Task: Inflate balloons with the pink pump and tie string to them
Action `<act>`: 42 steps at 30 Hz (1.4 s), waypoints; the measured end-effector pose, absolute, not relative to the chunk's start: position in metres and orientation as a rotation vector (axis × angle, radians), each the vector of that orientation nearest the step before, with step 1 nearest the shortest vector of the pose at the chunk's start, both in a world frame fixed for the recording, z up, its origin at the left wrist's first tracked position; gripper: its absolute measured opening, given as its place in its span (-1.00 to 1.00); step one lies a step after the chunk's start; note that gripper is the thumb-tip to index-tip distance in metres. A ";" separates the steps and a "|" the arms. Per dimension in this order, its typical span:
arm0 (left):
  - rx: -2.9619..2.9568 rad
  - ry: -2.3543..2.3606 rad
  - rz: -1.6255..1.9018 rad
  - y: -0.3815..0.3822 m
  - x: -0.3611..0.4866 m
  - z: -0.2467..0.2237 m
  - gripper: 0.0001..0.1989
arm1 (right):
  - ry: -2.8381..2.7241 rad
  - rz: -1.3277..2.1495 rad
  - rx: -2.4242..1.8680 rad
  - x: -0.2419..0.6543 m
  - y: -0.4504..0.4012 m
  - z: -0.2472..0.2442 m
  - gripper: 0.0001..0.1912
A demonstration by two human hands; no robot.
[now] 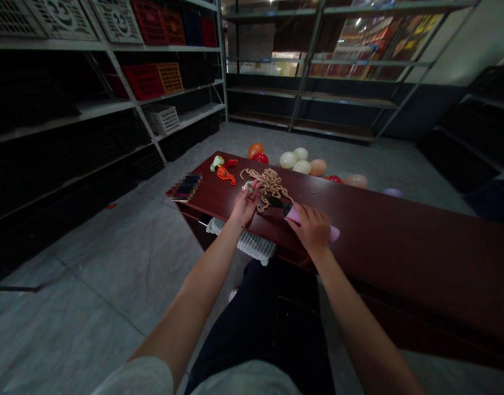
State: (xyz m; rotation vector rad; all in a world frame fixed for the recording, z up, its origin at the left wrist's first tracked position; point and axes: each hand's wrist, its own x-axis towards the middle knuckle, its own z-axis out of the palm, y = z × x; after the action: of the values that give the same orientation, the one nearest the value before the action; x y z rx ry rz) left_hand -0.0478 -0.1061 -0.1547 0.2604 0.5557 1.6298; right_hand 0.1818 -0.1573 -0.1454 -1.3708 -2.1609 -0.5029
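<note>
My right hand (312, 226) is closed around the pink handle of a knife (275, 202), whose dark blade points left over the tan rope (270, 181). That rope lies in a loose, tangled pile on the dark red table. Just left of the blade, my left hand (245, 207) is palm up, with its fingers pinching a small, limp pale green balloon (247, 186). Its exact shape is partly hidden by the fingers. Farther left on the tabletop lie a limp orange balloon (226, 175) and another pale green balloon (216, 163).
A blurred-out flat dark object (186, 186) lies at the table's left corner. Grey ribbed cloth (252, 246) hangs from the shelf under the tabletop. Inflated balloons (287, 159) rest beyond the far edge. Metal shelving with crates (163, 119) stands left and behind.
</note>
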 end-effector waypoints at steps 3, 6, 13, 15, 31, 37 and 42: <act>0.319 0.532 1.602 -0.106 -0.048 -0.155 -0.87 | -2.213 -0.531 -1.318 0.181 -0.160 -0.152 -0.53; 0.366 0.522 1.563 -0.108 -0.047 -0.154 -0.84 | -2.177 -0.543 -1.300 0.181 -0.159 -0.154 -0.52; 0.406 0.593 1.545 -0.109 -0.041 -0.153 -0.93 | -2.133 -0.556 -1.302 0.184 -0.159 -0.156 -0.52; 0.413 0.587 1.561 -0.108 -0.041 -0.154 -0.92 | -2.121 -0.550 -1.307 0.184 -0.159 -0.156 -0.51; 0.764 0.782 1.460 -0.109 -0.029 -0.157 -0.87 | -2.103 -0.422 -1.384 0.185 -0.163 -0.152 -0.48; 0.817 0.878 1.472 -0.104 -0.028 -0.165 -0.81 | -2.088 -0.435 -1.426 0.184 -0.164 -0.150 -0.45; 0.756 0.852 1.421 -0.106 -0.024 -0.154 -0.76 | -2.069 -0.445 -1.436 0.184 -0.165 -0.149 -0.46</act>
State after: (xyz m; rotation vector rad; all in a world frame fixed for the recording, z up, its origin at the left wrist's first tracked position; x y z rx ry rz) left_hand -0.0243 -0.1064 -0.1543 0.7564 0.8524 1.4209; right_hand 0.1841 -0.1652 -0.1491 -1.4365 -2.0691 -0.4454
